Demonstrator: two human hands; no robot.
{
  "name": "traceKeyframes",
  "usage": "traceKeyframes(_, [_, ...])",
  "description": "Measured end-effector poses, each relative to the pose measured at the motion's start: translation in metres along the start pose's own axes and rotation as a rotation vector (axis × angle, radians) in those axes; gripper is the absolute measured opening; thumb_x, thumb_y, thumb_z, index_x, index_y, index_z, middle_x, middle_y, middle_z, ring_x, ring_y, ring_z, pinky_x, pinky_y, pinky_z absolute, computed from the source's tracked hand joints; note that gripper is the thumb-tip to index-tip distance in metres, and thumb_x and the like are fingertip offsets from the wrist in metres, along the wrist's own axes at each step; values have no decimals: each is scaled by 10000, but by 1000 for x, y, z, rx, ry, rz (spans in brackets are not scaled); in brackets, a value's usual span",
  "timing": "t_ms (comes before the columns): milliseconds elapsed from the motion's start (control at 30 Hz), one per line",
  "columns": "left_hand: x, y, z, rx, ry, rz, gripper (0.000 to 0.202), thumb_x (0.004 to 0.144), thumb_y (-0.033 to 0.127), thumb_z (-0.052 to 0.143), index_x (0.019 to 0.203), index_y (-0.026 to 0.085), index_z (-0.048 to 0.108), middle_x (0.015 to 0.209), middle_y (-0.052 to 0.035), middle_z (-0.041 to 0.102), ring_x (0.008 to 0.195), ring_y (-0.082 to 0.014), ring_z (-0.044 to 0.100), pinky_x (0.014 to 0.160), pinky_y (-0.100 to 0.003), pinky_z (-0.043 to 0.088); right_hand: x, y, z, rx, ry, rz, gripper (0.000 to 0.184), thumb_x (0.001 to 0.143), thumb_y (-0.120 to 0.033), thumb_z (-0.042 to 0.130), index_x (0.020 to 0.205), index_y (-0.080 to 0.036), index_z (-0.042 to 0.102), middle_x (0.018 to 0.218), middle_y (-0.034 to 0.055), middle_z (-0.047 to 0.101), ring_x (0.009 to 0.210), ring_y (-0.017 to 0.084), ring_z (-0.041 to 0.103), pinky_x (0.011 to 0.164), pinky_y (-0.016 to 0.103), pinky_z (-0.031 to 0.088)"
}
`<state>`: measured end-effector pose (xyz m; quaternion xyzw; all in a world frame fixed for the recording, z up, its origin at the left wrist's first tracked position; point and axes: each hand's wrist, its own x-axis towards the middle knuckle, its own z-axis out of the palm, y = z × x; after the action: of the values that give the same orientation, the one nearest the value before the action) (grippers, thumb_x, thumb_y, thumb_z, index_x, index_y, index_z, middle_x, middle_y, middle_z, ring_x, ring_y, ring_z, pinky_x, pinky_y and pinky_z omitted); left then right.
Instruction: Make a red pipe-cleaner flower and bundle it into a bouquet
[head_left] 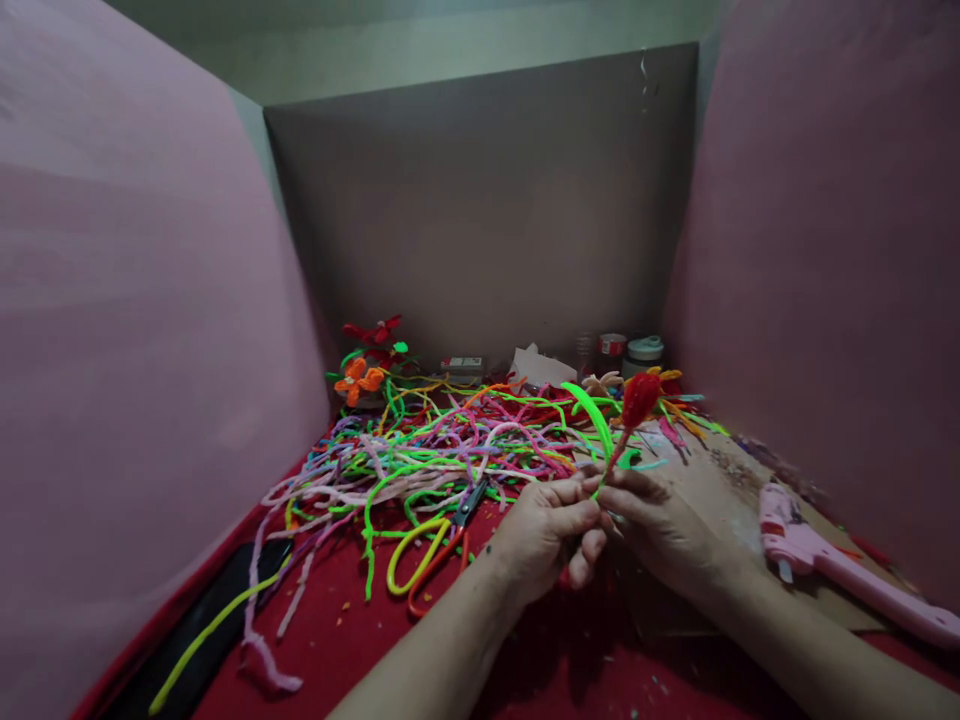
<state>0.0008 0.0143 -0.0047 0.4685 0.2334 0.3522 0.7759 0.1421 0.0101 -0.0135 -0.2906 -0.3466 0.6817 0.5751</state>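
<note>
A red pipe-cleaner flower (641, 400) is up in front of the person, between the two hands, above the red cloth (337, 650). Its long, thin stem (618, 450) slants up and a bit to the right, with the fat red bud at the top and the low end down at the fingers. The left hand (551, 525) pinches the bottom of the stem with its thumb and finger. The right hand (660, 515) has its fingers closed on the stem too, just beside the left fingertips.

The bud is fuzzy and shaped like an egg. The stem is thin and a dull red. A bright green pipe-cleaner strip (589, 410) bends like a bow, up and to the left of the stem. I cannot tell if it is joined on.

Behind the hands is a big, messy heap of soft, fuzzy pipe cleaners (450, 440) in pink, green, purple and more. Scissors (450, 540) with one yellow loop and one red loop lie near the left hand. On the right, a smooth pink glue gun (825, 565) lies partly on flat brown cardboard (720, 490). A fuzzy orange flower (358, 380) with round petals is at the far left.
</note>
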Motion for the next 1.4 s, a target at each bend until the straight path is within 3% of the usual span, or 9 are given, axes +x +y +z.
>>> traceKeyframes(67, [2, -1, 0, 89, 44, 36, 219, 749, 322, 602, 780, 106, 582, 499, 32, 530, 282, -35, 413, 302, -148, 274, 1, 1, 3, -30, -60, 12, 139, 571, -225, 776, 687, -206, 701, 595, 8, 658, 474, 144, 568, 520, 297, 456])
traceKeyframes(167, [5, -2, -1, 361, 234, 121, 210, 785, 318, 530, 687, 132, 528, 506, 32, 520, 320, -45, 428, 335, -151, 289, 5, -1, 10, -66, -142, 23, 134, 659, -295, 717, 671, -166, 681, 493, 6, 607, 419, 139, 536, 471, 280, 423])
traceKeyframes(300, [8, 2, 0, 1011, 535, 430, 96, 811, 213, 466, 777, 177, 548, 667, -3, 596, 560, -112, 561, 541, -212, 420, 16, -4, 18, -67, -102, -106, 168, 607, -246, 753, 749, -174, 699, 644, 12, 669, 580, 155, 584, 568, 276, 446])
traceKeyframes(400, [10, 8, 0, 1463, 556, 558, 170, 855, 183, 396, 822, 188, 562, 782, -46, 637, 696, -148, 589, 663, -249, 420, 23, -5, 19, -32, -18, -135, 169, 572, -245, 773, 712, -179, 706, 659, 3, 675, 621, 150, 584, 587, 261, 437])
traceKeyframes(467, [11, 10, -2, 1576, 542, 546, 176, 863, 182, 386, 833, 190, 559, 773, -51, 643, 690, -155, 590, 654, -248, 410, 25, -3, 17, -22, 25, -156, 159, 569, -264, 775, 689, -184, 709, 670, 3, 683, 655, 154, 591, 612, 262, 437])
traceKeyframes(633, [11, 1, -7, 1564, 557, 469, 161, 861, 187, 409, 781, 188, 549, 682, -21, 609, 595, -132, 551, 595, -222, 386, 27, 5, 5, -90, 22, -196, 117, 565, -231, 783, 609, -179, 688, 624, -16, 658, 607, 126, 548, 629, 262, 421])
traceKeyframes(867, [2, -6, -16, 1447, 489, 528, 189, 880, 185, 387, 800, 178, 559, 707, -21, 597, 626, -117, 526, 621, -205, 395, 25, 11, -1, -215, -40, -158, 86, 660, -240, 731, 669, -164, 692, 664, -5, 631, 651, 125, 518, 623, 252, 405])
traceKeyframes(1067, [1, -11, -24, 1504, 423, 519, 210, 886, 179, 365, 862, 153, 571, 749, -52, 610, 653, -131, 555, 636, -222, 412, 25, 13, -3, -121, -21, -101, 104, 632, -230, 752, 641, -158, 678, 607, -19, 621, 575, 107, 518, 582, 238, 402])
traceKeyframes(1400, [-1, -5, -6, 1181, 433, 477, 145, 802, 163, 526, 937, 170, 579, 815, -25, 648, 713, -128, 588, 677, -222, 449, 24, 6, -1, 41, 17, -11, 182, 566, -224, 781, 711, -153, 696, 647, -3, 656, 587, 119, 563, 584, 234, 445])
